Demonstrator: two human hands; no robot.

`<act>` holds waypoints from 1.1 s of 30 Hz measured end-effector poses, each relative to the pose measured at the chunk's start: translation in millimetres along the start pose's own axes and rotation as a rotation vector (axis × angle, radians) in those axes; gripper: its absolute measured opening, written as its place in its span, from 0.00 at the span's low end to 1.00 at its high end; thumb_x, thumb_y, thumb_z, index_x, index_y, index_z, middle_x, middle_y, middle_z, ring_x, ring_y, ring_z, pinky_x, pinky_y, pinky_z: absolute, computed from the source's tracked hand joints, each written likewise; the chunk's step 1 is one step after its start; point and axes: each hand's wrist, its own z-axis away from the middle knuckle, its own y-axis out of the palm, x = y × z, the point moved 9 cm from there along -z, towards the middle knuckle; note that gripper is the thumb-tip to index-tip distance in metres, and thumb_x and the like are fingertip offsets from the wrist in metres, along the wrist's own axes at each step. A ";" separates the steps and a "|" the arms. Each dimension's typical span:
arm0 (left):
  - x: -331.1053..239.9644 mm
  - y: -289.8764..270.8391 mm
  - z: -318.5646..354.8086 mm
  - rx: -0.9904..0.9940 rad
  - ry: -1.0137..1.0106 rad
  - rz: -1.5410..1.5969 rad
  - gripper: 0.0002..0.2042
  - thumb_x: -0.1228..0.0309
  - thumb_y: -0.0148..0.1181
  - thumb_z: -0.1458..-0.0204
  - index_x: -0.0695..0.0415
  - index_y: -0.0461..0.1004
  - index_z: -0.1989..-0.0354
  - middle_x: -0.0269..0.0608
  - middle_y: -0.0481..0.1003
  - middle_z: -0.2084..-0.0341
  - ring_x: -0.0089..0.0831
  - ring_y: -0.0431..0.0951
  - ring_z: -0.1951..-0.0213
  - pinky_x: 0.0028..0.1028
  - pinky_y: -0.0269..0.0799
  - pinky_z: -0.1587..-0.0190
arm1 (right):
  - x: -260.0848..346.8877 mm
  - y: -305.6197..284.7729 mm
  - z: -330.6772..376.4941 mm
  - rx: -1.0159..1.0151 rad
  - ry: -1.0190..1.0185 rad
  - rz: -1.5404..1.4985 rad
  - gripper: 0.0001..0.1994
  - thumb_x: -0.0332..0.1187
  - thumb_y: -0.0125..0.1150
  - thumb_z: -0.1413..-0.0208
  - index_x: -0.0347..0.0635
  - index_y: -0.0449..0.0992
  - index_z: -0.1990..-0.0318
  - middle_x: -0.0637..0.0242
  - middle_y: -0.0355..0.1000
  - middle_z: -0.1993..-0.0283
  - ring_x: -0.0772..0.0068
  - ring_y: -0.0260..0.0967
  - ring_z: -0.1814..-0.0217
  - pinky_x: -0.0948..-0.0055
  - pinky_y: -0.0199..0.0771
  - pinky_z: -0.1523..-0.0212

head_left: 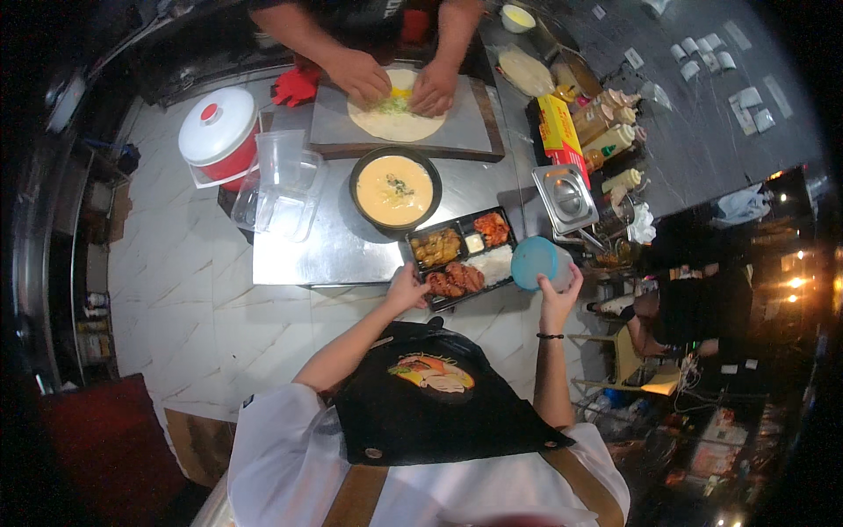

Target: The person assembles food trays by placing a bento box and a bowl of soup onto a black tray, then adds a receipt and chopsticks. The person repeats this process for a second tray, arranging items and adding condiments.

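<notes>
My left hand [407, 288] grips the near left corner of a black compartment tray [414, 261] holding fried pieces, glazed meat, white rice and a small sauce cup. My right hand [558, 292] holds up a light blue round lid or bowl [536, 261] just right of the tray. Both stand at the near edge of a steel counter [342, 246]. A black bowl of creamy yellow soup [395, 189] sits just beyond the tray.
Across the counter, another person's two hands [395, 83] press fillings onto a flatbread [395, 121] on a board. Clear plastic containers [283, 180] and a red-and-white pot [219, 127] stand left. Sauce bottles [610, 132], a steel tin [566, 198] and a yellow-red box [559, 127] stand right.
</notes>
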 end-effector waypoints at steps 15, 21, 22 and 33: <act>5.4 -52.4 76.4 -0.053 -0.092 0.029 0.19 0.80 0.54 0.55 0.62 0.56 0.55 0.41 0.68 0.85 0.26 0.72 0.86 0.24 0.71 0.85 | 43.7 69.0 8.8 0.056 -0.347 0.404 0.32 0.31 0.67 0.71 0.45 0.63 0.51 0.51 0.45 0.40 0.49 0.49 0.39 0.58 0.58 0.45; 18.1 -51.2 64.9 -0.018 -0.120 0.037 0.21 0.81 0.54 0.55 0.63 0.53 0.54 0.42 0.68 0.85 0.28 0.73 0.86 0.25 0.71 0.85 | 37.5 71.7 4.7 0.077 -0.311 0.344 0.35 0.30 0.68 0.72 0.44 0.61 0.49 0.51 0.44 0.40 0.49 0.48 0.39 0.59 0.57 0.44; 20.8 -49.6 61.8 -0.006 -0.126 0.045 0.21 0.82 0.53 0.55 0.63 0.53 0.54 0.42 0.68 0.86 0.28 0.73 0.86 0.25 0.72 0.85 | 33.6 65.7 3.1 0.024 -0.300 0.351 0.35 0.30 0.68 0.72 0.44 0.61 0.49 0.51 0.44 0.40 0.49 0.49 0.39 0.60 0.56 0.44; 19.7 -3.3 26.4 0.012 -0.134 0.282 0.21 0.82 0.53 0.53 0.57 0.49 0.55 0.40 0.65 0.85 0.32 0.73 0.85 0.28 0.74 0.84 | -69.6 -20.9 14.0 0.064 0.636 -0.788 0.30 0.48 0.55 0.56 0.46 0.57 0.45 0.61 0.55 0.42 0.58 0.56 0.42 0.52 0.63 0.51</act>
